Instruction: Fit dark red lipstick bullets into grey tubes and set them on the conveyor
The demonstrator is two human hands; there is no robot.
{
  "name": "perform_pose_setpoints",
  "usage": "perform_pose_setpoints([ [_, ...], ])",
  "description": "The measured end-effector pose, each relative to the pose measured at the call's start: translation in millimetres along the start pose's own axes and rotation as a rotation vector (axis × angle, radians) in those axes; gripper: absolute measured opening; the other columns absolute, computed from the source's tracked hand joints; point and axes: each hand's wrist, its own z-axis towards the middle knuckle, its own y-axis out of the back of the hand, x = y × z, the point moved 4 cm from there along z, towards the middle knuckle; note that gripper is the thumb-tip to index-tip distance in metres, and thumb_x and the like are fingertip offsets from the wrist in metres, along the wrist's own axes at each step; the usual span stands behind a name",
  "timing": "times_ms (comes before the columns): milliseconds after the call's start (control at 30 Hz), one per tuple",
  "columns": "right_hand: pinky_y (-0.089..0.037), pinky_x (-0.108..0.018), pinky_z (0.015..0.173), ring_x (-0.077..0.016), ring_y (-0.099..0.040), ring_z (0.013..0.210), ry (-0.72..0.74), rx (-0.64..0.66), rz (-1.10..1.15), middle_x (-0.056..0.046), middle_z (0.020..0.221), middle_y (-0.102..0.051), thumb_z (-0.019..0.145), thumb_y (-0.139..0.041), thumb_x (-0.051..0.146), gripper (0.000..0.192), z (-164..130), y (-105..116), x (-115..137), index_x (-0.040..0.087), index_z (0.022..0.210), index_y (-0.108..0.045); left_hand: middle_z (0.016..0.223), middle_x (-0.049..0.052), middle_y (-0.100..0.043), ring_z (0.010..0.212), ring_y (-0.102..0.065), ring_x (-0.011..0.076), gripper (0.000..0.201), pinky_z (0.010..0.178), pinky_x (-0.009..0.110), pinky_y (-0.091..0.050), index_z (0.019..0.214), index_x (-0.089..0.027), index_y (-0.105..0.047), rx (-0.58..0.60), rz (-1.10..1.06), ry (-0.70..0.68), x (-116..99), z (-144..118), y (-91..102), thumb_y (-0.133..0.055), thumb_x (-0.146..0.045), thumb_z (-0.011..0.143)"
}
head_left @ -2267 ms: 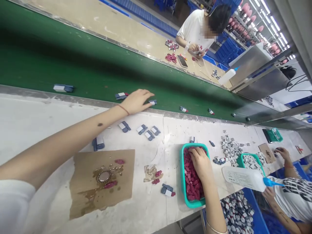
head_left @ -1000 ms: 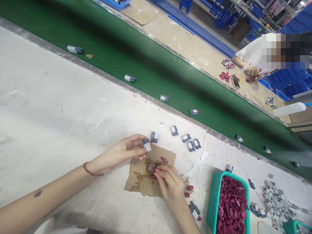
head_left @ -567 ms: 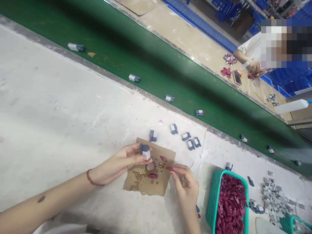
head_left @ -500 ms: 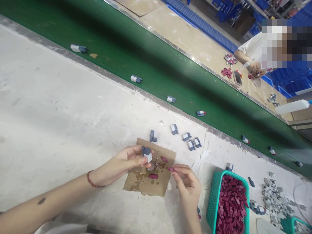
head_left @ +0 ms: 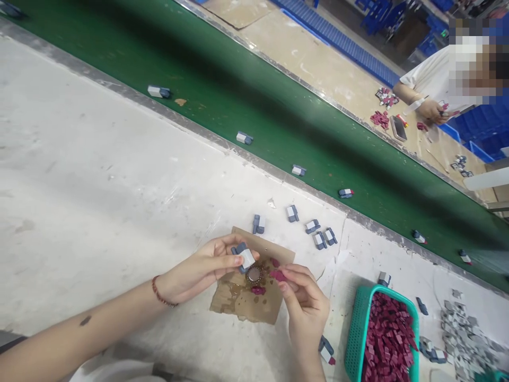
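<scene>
My left hand (head_left: pixel 212 265) is closed on a small grey-and-white plastic part (head_left: pixel 245 258), held above a piece of brown cardboard (head_left: pixel 226 302). Between thumb and fingertips, my right hand (head_left: pixel 306 297) pinches a small maroon plastic piece (head_left: pixel 278 275). The two held parts are apart. On the cardboard sits a round bottle-cap-like dish (head_left: pixel 254 274) with wet stains around it. One maroon piece (head_left: pixel 258 291) lies below the dish, and another maroon piece (head_left: pixel 275 262) lies just behind my right fingertips.
A green conveyor belt (head_left: pixel 207 106) carries several grey-and-white parts. More such parts (head_left: pixel 319 240) lie beyond the cardboard. At right stand a teal basket (head_left: pixel 353 334) of maroon pieces and a pile of pale grey pieces (head_left: pixel 463 329). A person (head_left: pixel 433 74) works across the belt.
The grey-and-white part has turned in my left hand, showing more of its white face. The maroon piece stays pinched in my right hand. The whole view has shifted slightly.
</scene>
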Motion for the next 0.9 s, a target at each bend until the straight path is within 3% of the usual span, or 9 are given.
perform_pose_setpoints([
  [133,-0.062,-0.036,0.074,-0.0213,-0.071,0.087,0.041,-0.004,0.005,-0.008,0.093,-0.074,0.084,-0.069,0.016,0.011,-3.3,-7.7,3.7,0.024,0.089,-0.075,0.082,-0.001,-0.069,0.071,-0.062,0.0123,0.041,0.065,0.020,-0.051,0.090,-0.021,-0.073,-0.017,-0.033,0.009,3.7,1.7,3.4,-0.093,-0.029,0.056],
  [300,-0.060,-0.035,0.079,-0.0202,-0.070,0.091,0.098,0.003,-0.057,-0.005,0.095,-0.074,0.084,-0.068,0.012,0.018,-3.3,-16.3,10.9,0.026,0.094,-0.075,0.072,-0.001,-0.069,0.067,-0.063,0.0099,0.039,0.065,0.017,-0.053,0.079,-0.018,-0.075,-0.031,-0.047,0.066,8.1,2.0,3.6,-0.096,-0.032,0.049],
  [567,-0.061,-0.033,0.076,-0.0198,-0.072,0.086,0.164,0.058,-0.094,-0.007,0.094,-0.074,0.084,-0.066,0.010,0.020,3.5,-24.6,15.6,0.024,0.095,-0.076,0.069,-0.002,-0.068,0.065,-0.063,0.0099,0.041,0.063,0.017,-0.053,0.078,-0.017,-0.073,-0.020,-0.020,0.036,10.1,2.4,-0.9,-0.096,-0.034,0.048],
  [767,-0.061,-0.031,0.077,-0.0187,-0.072,0.085,0.219,0.082,-0.118,-0.005,0.096,-0.075,0.085,-0.063,0.008,0.025,3.3,-27.3,19.2,0.026,0.097,-0.076,0.072,0.000,-0.067,0.067,-0.061,0.0118,0.038,0.062,0.019,-0.052,0.073,-0.016,-0.071,-0.083,0.145,-0.117,8.2,2.9,4.8,-0.094,-0.035,0.050],
  [900,-0.061,-0.028,0.069,-0.0188,-0.072,0.081,0.068,0.083,-0.046,-0.005,0.091,-0.076,0.082,-0.067,0.014,0.018,2.7,-23.3,9.9,0.026,0.091,-0.077,0.073,0.003,-0.069,0.066,-0.062,0.0151,0.035,0.060,0.023,-0.052,0.073,-0.016,-0.069,-0.095,0.304,-0.200,6.4,0.9,4.0,-0.091,-0.037,0.056],
])
